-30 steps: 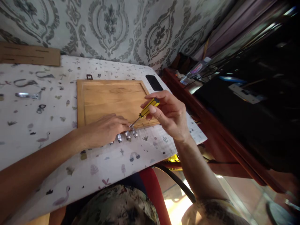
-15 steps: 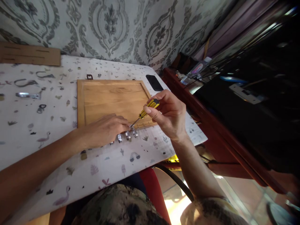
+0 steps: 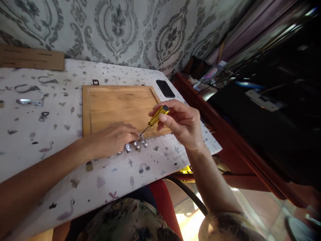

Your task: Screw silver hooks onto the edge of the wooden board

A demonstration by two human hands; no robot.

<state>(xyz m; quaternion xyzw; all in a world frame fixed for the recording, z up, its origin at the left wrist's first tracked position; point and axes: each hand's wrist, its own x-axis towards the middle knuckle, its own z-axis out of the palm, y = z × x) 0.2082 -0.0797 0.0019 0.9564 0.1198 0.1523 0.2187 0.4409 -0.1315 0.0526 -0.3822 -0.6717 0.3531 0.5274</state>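
Observation:
A framed wooden panel (image 3: 120,107) lies flat on the table. Along its near edge sit several shiny metal hooks (image 3: 136,145). My left hand (image 3: 117,137) rests over that edge, its fingers pressed together by the rightmost hooks; what the fingertips pinch is hidden. Between the thumb and fingers of my right hand (image 3: 184,124) is a small yellow-and-black screwdriver (image 3: 156,116). It slants down to the left, its tip at the top of a metal hook beside my left fingertips.
Loose metal hooks (image 3: 30,102) lie on the patterned tablecloth (image 3: 100,201) at left, near a slotted cardboard piece (image 3: 32,58). A black phone (image 3: 165,88) lies beyond the panel. At right stands a dark red desk (image 3: 225,134) with a plastic bottle (image 3: 210,75).
My right hand has shifted slightly to the right and down, and its fingers have loosened and changed position around the screwdriver handle. My left hand has stayed in place.

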